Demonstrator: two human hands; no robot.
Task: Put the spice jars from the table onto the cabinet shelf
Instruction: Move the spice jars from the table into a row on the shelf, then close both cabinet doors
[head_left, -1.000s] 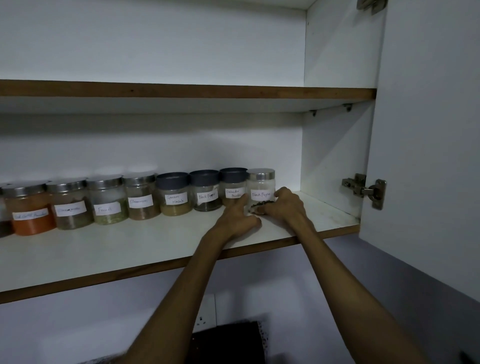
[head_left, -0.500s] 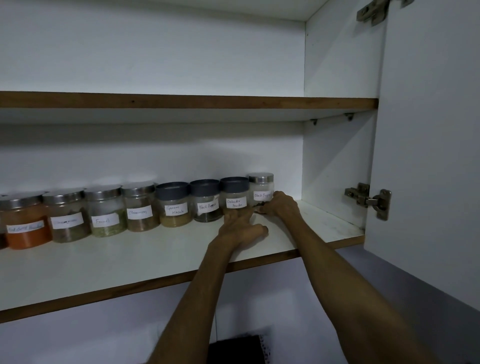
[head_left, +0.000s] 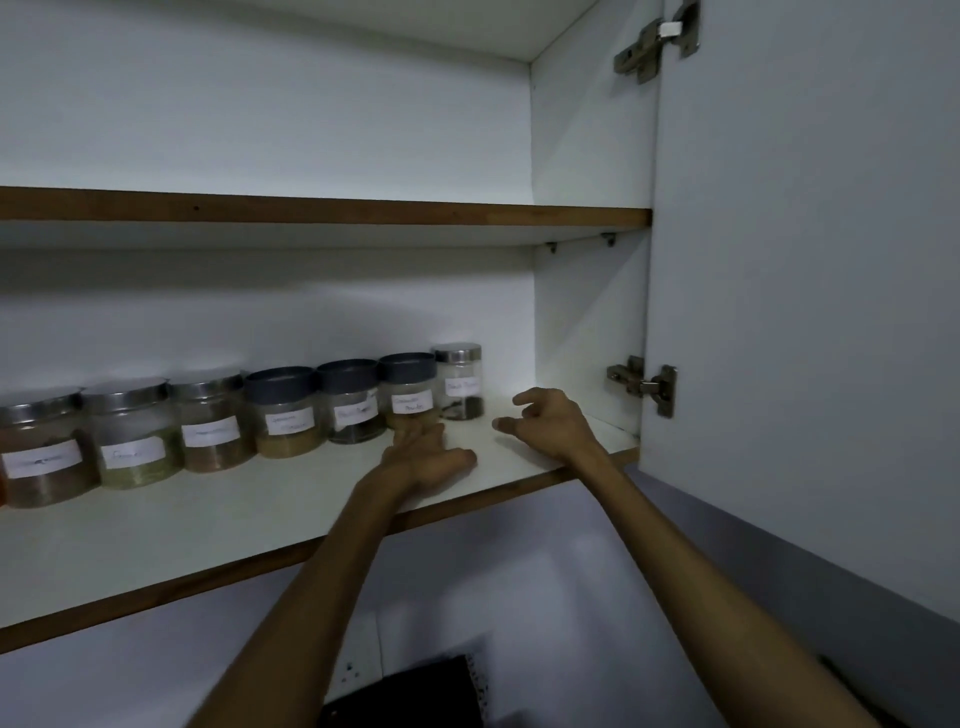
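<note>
Several labelled spice jars stand in a row along the back of the lower cabinet shelf (head_left: 260, 525). The rightmost one, a black pepper jar (head_left: 460, 382) with a silver lid, stands upright beside a grey-lidded coriander jar (head_left: 408, 389). My right hand (head_left: 550, 423) hovers just right of the pepper jar, fingers apart, holding nothing. My left hand (head_left: 423, 454) lies flat on the shelf, its fingertips at the base of the coriander jar.
The upper shelf (head_left: 322, 208) runs overhead. The open cabinet door (head_left: 805, 312) hangs on the right with hinges (head_left: 644, 384) by the side wall. A dark object (head_left: 415, 696) and a wall socket (head_left: 358, 670) lie below the shelf.
My right hand has let go of the black pepper jar and drawn back to the right, fingers spread. The jar now stands in line at the back. My view has tilted upward.
</note>
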